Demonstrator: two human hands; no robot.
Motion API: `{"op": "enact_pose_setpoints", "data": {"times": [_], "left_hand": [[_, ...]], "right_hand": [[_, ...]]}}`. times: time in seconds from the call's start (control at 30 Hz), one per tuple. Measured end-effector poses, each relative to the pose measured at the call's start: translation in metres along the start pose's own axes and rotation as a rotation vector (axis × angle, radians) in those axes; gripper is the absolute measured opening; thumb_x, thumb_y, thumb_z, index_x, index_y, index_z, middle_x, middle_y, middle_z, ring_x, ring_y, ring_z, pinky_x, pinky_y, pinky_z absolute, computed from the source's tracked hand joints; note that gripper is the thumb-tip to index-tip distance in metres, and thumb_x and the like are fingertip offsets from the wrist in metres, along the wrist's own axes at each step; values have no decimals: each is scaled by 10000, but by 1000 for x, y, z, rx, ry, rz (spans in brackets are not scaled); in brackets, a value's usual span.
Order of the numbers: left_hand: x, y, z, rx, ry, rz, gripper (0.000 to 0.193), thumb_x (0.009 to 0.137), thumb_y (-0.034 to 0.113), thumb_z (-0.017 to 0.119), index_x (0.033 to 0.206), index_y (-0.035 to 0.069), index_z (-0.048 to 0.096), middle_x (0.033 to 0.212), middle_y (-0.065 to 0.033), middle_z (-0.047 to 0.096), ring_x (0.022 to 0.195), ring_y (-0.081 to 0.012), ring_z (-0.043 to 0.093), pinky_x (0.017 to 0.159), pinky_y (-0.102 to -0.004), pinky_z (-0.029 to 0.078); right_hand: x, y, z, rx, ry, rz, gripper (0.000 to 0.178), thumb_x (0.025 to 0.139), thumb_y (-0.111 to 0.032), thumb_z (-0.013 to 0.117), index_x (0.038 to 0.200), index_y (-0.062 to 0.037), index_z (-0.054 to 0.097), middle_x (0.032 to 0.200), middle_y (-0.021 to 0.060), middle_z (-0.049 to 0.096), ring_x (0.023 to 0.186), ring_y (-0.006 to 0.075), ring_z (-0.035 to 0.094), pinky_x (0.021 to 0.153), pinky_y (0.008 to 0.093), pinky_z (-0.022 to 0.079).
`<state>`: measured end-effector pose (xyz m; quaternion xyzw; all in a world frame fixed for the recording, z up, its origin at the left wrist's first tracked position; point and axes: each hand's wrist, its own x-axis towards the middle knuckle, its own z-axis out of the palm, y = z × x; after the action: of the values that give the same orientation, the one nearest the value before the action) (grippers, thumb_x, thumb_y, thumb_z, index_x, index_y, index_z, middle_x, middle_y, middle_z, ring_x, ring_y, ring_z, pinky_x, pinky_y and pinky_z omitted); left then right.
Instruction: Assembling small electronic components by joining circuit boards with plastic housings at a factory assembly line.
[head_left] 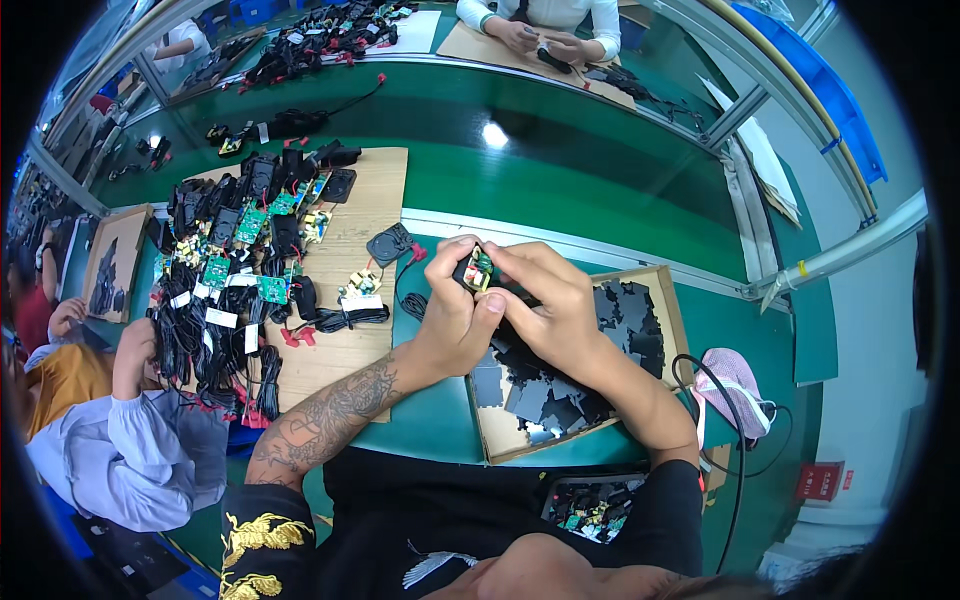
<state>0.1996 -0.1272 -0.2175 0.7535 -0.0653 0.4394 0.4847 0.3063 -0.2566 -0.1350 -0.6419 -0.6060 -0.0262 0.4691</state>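
Note:
In front of my chest, my left hand [455, 315] and my right hand [553, 297] are both closed around a small power adapter [480, 268]. Its black housing is uncovered, so the circuit board with yellow and red parts shows between my fingertips. The thumbs press at its near side. Some of the housing is hidden by the fingers. A coiled black cable [414, 304] lies beside my left hand. Below my right forearm sits a shallow cardboard box [676, 318] holding many thin black cut sheets [632, 322].
To the left, a cardboard sheet [383, 180] bears a heap of open adapters, green boards [250, 224] and black cables [208, 335]. A co-worker's arm [130, 350] is beside it. Metal rails border the bench; a pink mesh item [733, 385] lies right. Another person [545, 30] works opposite.

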Motion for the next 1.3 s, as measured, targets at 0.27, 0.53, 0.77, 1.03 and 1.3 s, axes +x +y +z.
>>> {"op": "enact_pose_setpoints", "data": {"times": [0.27,0.53,0.77,1.03,1.3], "left_hand": [[3,5,1,139,49,86,593,1047,259,602,1416,-34,243,1321,-318,430,1142,-349,518,1031,-507,417],[2,11,3,11,62,17,657,1027,301,614,1446,-30,232,1360,-282,402,1198,-327,485,1080,-495,388],[2,14,2,60,101,136,649,1058,333,574,1469,2,195,1291,-283,416,1101,-295,490,969,-473,446],[4,14,3,136,56,147,624,1056,308,579,1461,-4,221,1285,-265,427,1073,-290,497,946,-459,453],[0,13,6,114,74,88,609,1050,291,589,1449,-4,236,1278,-250,435,1103,-292,489,957,-465,443]], "right_hand": [[-1,-7,-1,14,-3,-9,476,842,62,738,1314,26,694,1099,174,701,852,275,715,748,335,585],[-1,-12,6,39,120,-32,561,815,-24,824,1356,-5,672,1097,151,712,791,209,715,697,308,607],[1,-8,6,-1,103,-130,400,774,-37,849,1168,-31,779,1076,138,735,836,237,742,687,313,603],[2,-5,-6,37,-2,-96,406,774,24,826,1174,-8,769,1068,141,729,852,241,741,702,314,603],[-1,-2,-1,73,-22,-54,436,788,42,805,1220,-1,754,1061,139,699,841,240,711,710,319,582]]}}
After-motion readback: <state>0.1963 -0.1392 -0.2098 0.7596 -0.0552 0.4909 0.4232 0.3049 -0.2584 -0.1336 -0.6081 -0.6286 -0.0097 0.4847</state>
